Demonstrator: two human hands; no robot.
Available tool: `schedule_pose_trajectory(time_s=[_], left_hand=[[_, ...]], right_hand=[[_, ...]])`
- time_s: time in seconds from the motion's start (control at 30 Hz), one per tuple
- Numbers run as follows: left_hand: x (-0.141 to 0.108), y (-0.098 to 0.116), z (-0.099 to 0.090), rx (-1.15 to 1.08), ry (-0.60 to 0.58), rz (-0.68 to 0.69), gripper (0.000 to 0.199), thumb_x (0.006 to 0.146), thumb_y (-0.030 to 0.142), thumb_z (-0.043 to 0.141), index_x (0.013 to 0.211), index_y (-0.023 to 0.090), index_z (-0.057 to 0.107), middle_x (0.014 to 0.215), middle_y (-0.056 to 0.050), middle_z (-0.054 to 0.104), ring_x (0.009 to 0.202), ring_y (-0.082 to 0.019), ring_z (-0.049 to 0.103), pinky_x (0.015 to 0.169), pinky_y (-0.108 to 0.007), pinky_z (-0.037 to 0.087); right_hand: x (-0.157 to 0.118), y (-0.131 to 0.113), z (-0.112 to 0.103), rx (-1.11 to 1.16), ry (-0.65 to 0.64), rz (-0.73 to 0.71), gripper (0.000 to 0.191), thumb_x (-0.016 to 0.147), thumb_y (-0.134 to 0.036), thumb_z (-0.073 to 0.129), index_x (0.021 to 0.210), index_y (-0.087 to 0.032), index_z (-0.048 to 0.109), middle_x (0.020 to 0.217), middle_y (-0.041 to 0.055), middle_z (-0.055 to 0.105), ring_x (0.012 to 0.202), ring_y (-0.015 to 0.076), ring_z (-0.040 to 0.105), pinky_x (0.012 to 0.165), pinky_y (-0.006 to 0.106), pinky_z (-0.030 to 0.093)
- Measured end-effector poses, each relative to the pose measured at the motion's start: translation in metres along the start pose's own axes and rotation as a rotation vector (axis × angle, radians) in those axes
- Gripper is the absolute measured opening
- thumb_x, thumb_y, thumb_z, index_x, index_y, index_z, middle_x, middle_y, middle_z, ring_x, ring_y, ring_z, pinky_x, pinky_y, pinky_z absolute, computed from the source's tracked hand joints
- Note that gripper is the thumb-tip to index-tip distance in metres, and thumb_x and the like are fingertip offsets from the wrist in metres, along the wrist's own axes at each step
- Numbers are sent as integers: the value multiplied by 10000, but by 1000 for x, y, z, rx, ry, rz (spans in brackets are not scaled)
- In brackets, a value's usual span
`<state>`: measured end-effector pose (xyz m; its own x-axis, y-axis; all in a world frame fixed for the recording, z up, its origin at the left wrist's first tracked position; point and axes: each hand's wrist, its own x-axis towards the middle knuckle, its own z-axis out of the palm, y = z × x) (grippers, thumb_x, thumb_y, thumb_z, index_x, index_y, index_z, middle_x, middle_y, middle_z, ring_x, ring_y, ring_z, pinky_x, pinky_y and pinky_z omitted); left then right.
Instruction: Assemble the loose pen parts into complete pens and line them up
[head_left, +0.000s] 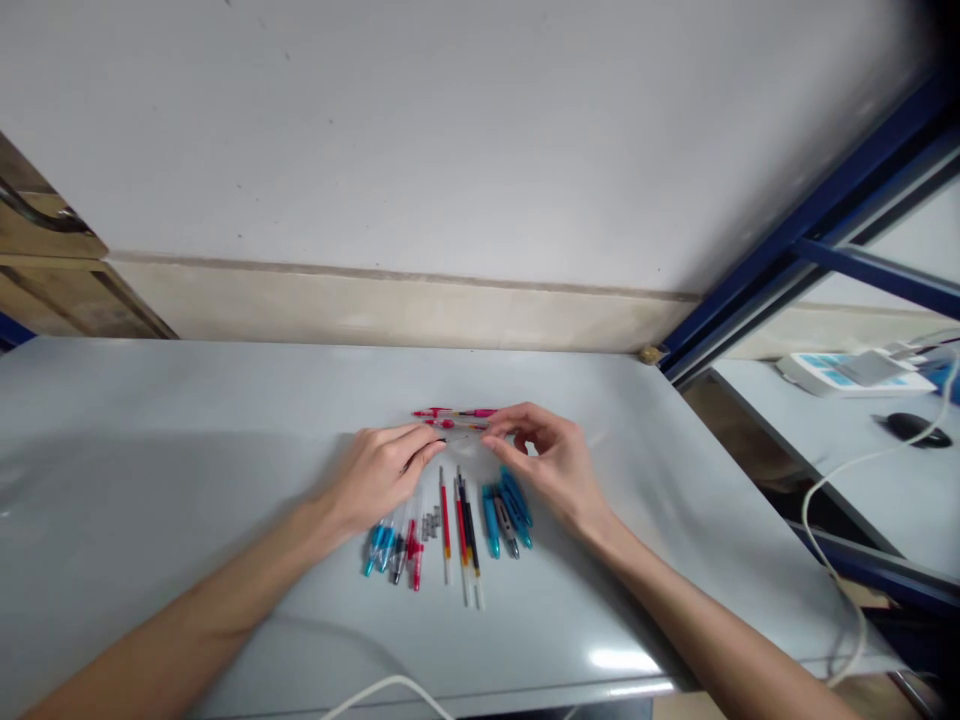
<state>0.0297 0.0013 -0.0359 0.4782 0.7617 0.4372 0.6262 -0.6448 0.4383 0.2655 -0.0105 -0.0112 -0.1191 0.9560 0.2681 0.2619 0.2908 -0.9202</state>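
My left hand (386, 468) is closed in a pinch, with a small dark tip showing at its fingertips; what it belongs to is hidden. Facing it, my right hand (551, 462) has its thumb and fingertips together near something thin that I cannot make out. Just beyond the fingertips lie a red pen (435, 412) and a second red pen part (439, 424). Below my left hand are clear pen barrels with blue (386, 537), black (397, 560) and red (415, 560) ends. A red refill (445, 515) and several more refills (470, 525) lie between the hands. Blue grip sections (516, 495) and a grey one (505, 515) sit under my right hand.
Small grey clear pieces (430, 523) lie beside the barrels. The grey table (187, 430) meets a wall (420, 308) at the back. A blue metal frame (750, 270) rises on the right, with a white cable (832, 470) and a black mouse (916, 430) beyond.
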Motion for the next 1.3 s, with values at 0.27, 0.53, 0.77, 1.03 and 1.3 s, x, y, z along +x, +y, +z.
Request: schedule_pose_trajectory(time_s=[0.27, 0.53, 0.77, 1.03, 1.3], left_hand=[[-1, -2, 2, -10, -11, 28, 248, 1053, 264, 480, 954, 200, 698, 881, -14, 728, 748, -142, 672, 707, -269, 490], [-1, 0, 3, -24, 0, 36, 266, 1059, 275, 474, 920, 192, 685, 820, -6, 698, 711, -135, 644, 677, -270, 468], [-2, -1, 6, -1, -5, 58, 264, 1063, 282, 468, 916, 197, 671, 818, -4, 690, 707, -138, 643, 681, -276, 468], [0, 12, 2, 163, -57, 198, 236, 1076, 230, 397, 1064, 197, 630, 909, -35, 716, 742, -169, 693, 625, -271, 481], [3, 26, -2, 186, -4, 274, 322, 1080, 259, 407, 844, 182, 612, 664, 10, 618, 547, -127, 589, 501, -249, 382]], right_hand=[[0, 1, 1, -22, -99, -20, 123, 916, -247, 666, 927, -191, 775, 929, 54, 747, 880, 199, 673, 818, 350, 498], [-1, 1, 4, -14, -91, -43, 105, 921, -243, 675, 935, -197, 768, 924, 45, 719, 843, 187, 645, 787, 341, 494], [-2, 2, 4, -40, -93, -72, 99, 932, -225, 670, 935, -207, 768, 915, 38, 713, 838, 183, 632, 768, 329, 475], [-7, -3, 7, -169, -164, -153, 250, 987, -375, 636, 853, -201, 756, 815, 40, 690, 768, 192, 607, 747, 328, 481], [-11, -6, 12, -214, -257, -200, 482, 1029, -524, 499, 739, -185, 679, 709, 11, 555, 651, 157, 496, 650, 279, 418]])
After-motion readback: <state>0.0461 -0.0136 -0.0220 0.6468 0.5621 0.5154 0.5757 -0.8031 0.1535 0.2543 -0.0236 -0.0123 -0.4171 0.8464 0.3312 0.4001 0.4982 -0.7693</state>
